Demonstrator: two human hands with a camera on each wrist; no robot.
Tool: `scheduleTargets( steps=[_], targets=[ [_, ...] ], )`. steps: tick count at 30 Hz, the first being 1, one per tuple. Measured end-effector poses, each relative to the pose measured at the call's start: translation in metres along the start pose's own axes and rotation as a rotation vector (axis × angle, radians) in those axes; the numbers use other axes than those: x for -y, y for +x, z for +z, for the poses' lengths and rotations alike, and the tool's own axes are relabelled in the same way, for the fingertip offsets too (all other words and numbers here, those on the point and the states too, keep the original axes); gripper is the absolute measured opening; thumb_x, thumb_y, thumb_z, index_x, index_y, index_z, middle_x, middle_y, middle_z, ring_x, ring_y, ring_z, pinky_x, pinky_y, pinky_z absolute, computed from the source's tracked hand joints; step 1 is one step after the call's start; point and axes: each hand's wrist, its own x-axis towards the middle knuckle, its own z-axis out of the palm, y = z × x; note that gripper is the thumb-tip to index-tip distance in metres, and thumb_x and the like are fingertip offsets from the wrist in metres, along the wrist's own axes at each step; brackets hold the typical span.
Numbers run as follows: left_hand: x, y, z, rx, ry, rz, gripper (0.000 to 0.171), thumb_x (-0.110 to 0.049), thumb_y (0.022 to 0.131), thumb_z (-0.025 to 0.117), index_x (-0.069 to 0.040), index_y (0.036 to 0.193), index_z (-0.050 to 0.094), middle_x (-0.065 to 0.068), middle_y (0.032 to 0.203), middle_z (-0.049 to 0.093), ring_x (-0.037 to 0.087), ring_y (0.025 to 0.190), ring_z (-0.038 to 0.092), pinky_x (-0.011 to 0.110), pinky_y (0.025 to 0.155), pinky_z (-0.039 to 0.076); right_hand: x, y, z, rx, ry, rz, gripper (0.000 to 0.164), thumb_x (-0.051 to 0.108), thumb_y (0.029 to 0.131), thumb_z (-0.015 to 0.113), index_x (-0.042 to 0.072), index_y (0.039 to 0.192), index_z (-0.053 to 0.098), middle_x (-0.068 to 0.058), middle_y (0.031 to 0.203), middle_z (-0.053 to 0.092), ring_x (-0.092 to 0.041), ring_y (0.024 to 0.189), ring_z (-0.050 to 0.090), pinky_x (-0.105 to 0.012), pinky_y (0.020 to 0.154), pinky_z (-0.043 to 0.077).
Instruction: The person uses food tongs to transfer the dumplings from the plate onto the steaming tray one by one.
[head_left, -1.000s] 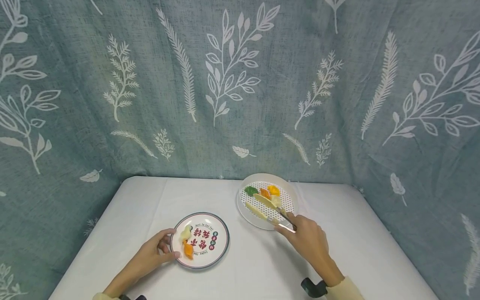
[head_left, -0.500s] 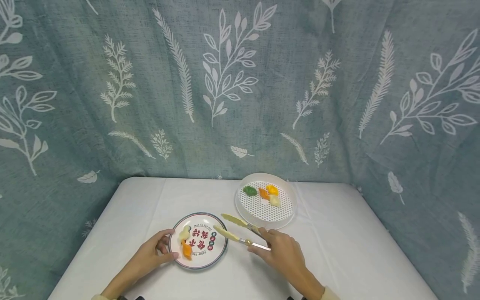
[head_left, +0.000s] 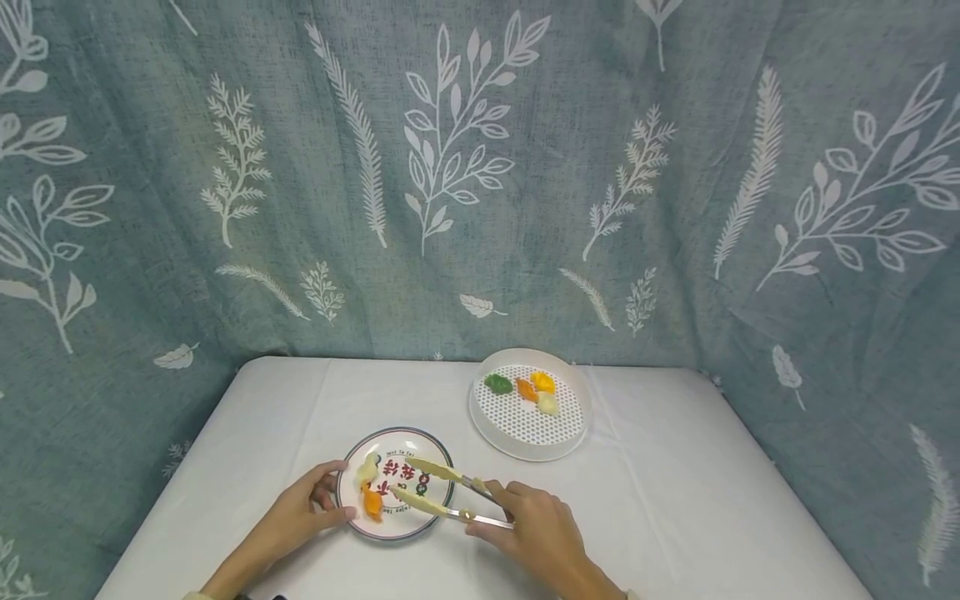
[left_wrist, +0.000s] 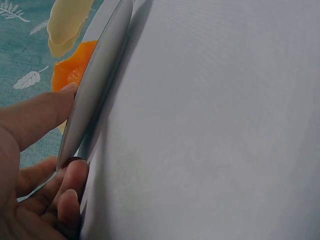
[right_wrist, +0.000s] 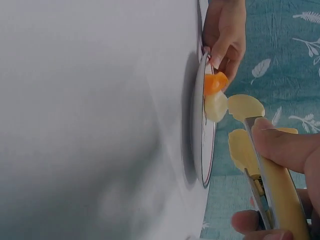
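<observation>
My left hand point(head_left: 303, 508) pinches the left rim of a white plate point(head_left: 396, 530), thumb on the edge and fingertips beneath it. Red characters are printed on the plate. At its left side lie a pale dumpling-shaped piece point(head_left: 367, 469) and an orange one point(head_left: 372, 503), touching each other. My right hand point(head_left: 536, 529) grips metal tongs point(head_left: 427, 503) with yellowish tips. Those tips stand apart over the plate's middle, with nothing between them. In the right wrist view, the spread tips hang close to the pale piece point(right_wrist: 216, 106).
Behind and to the right stands a round white steamer tray point(head_left: 517, 448) with a perforated base. In it lie a green piece point(head_left: 498, 384), an orange piece point(head_left: 527, 389), a yellow piece point(head_left: 543, 382) and a pale piece point(head_left: 547, 403). A patterned curtain point(head_left: 480, 208) hangs behind the white table point(head_left: 637, 483).
My right hand has carried the tongs left and toward me, from over the steamer tray to over the plate. The left hand keeps its hold on the plate.
</observation>
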Motion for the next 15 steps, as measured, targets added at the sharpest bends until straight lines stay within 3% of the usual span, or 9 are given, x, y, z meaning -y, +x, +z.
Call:
scheduleTargets(
  steps=[8,15],
  targets=[
    [0.001,-0.001,0.001,-0.004,-0.001,0.014,0.081,-0.032,0.075,0.093,-0.010,0.143,0.055,0.000,0.104,0.060,0.017,0.082,0.050,0.027,0.064,0.043,0.015,-0.006,0.006,0.064,0.034,-0.032,0.063,0.071,0.079,0.073,0.023,0.120,0.078,0.019,0.065,0.041,0.001,0.054,0.035,-0.022,0.049,0.033],
    [0.001,-0.001,0.000,-0.001,-0.013,0.007,0.079,-0.030,0.075,0.093,-0.011,0.143,0.055,0.002,0.104,0.060,0.017,0.083,0.051,0.026,0.065,0.043,0.020,-0.007,0.014,0.087,0.014,-0.064,0.065,0.068,0.082,0.072,0.018,0.122,0.077,0.017,0.064,0.039,-0.001,0.054,0.034,-0.022,0.049,0.032]
  ],
)
